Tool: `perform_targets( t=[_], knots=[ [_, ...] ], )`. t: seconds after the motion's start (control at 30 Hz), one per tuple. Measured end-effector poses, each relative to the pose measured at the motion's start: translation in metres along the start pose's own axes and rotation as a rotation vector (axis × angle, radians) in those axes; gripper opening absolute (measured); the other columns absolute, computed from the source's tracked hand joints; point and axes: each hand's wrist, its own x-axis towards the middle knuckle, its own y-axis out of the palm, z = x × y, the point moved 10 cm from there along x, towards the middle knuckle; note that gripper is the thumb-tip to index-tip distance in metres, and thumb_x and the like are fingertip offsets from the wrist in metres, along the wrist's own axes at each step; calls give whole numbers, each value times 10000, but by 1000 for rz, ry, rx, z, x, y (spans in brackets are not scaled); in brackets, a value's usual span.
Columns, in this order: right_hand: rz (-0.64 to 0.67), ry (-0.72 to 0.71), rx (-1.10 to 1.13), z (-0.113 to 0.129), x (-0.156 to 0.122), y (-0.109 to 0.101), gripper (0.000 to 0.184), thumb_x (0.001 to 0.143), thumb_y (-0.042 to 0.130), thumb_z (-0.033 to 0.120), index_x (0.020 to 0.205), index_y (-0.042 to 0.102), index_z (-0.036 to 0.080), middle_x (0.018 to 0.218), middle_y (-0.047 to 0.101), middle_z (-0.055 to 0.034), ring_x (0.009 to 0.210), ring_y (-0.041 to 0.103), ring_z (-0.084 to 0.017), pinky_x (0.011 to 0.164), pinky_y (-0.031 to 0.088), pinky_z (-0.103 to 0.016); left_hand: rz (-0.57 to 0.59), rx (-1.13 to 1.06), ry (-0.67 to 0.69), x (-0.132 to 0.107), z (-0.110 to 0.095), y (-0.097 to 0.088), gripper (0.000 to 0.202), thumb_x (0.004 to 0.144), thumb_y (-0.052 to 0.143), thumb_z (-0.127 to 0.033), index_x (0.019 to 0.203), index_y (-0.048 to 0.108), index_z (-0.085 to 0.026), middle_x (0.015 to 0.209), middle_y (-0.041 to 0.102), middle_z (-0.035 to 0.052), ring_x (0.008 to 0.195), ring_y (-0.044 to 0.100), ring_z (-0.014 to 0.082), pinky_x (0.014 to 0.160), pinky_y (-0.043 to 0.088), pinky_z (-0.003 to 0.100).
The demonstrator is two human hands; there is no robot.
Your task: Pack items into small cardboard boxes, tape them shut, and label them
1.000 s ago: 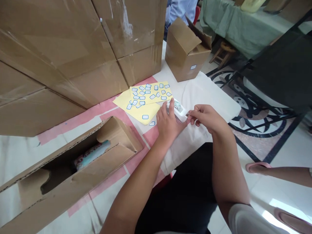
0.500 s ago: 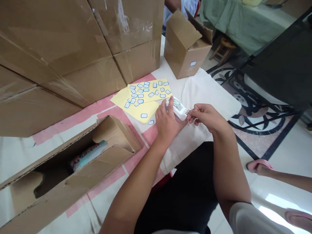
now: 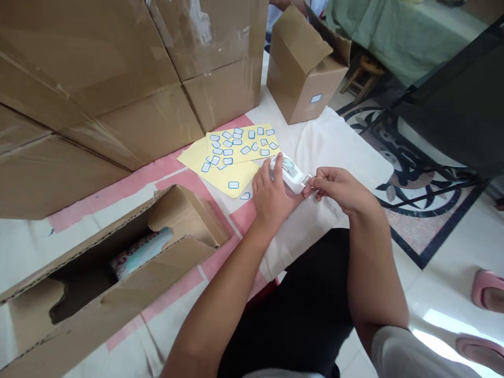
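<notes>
A small white tape dispenser [image 3: 290, 172] with a clear, greenish middle is in my left hand [image 3: 271, 194], whose fingers wrap round its near side. At the dispenser's right tip, my right hand [image 3: 331, 188] is closed in a pinch. Whatever lies between those fingertips is too small to make out. Just beyond my left hand, yellow sheets [image 3: 246, 171] lie on the cloth, scattered with several blue-edged white labels [image 3: 233, 185]. One more label rests on the cloth beside them.
Large taped cartons [image 3: 149, 126] stand along the left and back. A long open box [image 3: 157, 268] at front left holds a wrapped packet [image 3: 144, 252]. Behind the sheets sits an open-flapped carton [image 3: 301, 79] bearing one label. Pink slippers [image 3: 488, 290] show on the floor at right.
Both hands keep nearly the same hold at the dispenser. Another person's foot in a pink slipper has shifted right, and that leg has left view. The whole view has tilted slightly.
</notes>
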Motion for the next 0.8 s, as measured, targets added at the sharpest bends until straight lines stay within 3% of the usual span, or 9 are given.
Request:
perform_targets(
  t=[0.53,0.8],
  knots=[
    [-1,-70,-28,-1,2,-2,353,793,765,273,591,480,218,710,743,-65,712,671,-169,579,446,-243,2,-19,6,1,-2,-2,1021,782,678,-748,1552,365,-156,1538,460,210,1411,472,360,1168,395,489],
    [0,-76,-78,1,0,-2,381,811,784,336,601,490,217,718,747,-66,703,670,-165,583,456,-242,5,9,0,1,-1,-2,1022,773,667,-771,1551,371,-179,1543,467,202,1406,486,346,1166,402,465]
  ],
)
